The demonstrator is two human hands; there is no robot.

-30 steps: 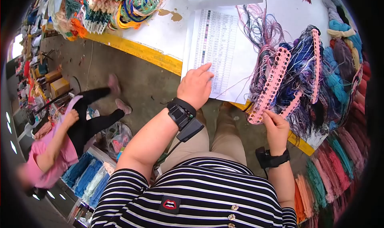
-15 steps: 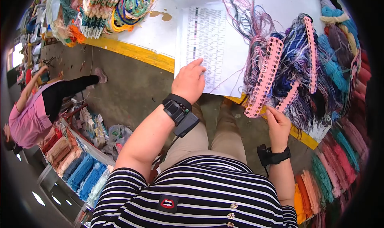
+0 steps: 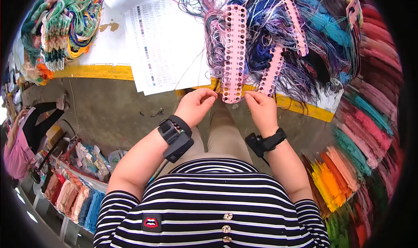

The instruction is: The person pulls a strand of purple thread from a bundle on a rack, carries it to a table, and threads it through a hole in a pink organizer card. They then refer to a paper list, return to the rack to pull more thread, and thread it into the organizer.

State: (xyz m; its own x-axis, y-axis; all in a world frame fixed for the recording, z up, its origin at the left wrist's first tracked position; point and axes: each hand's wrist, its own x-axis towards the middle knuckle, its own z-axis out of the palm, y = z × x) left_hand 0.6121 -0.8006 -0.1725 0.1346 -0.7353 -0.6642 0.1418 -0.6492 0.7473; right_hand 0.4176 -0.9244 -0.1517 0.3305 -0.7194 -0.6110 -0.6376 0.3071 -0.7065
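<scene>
A pink punched thread card (image 3: 234,52) with holes along both edges hangs over the table's front edge, strung with purple, pink and white threads (image 3: 214,43). My right hand (image 3: 262,111) pinches at its lower right corner with thumb and forefinger. To the left of the card's lower end is my left hand (image 3: 197,107), thumb and forefinger drawn together; whatever may be between them is too small to make out. A printed chart sheet (image 3: 174,52) with a column of coloured squares lies left of the card. Another pink card (image 3: 272,69) rests among dark blue threads to the right.
Multicoloured thread bundles (image 3: 56,34) lie at the table's far left. Blue skeins (image 3: 324,17) are piled at the right. Racks of coloured yarn (image 3: 365,121) stand on the right side. A person in pink (image 3: 21,139) is at the left. The table has a yellow edge (image 3: 96,71).
My left hand has left the chart and come down beside the card's lower end. My right hand stays at the card's lower corner. The view has shifted to the right.
</scene>
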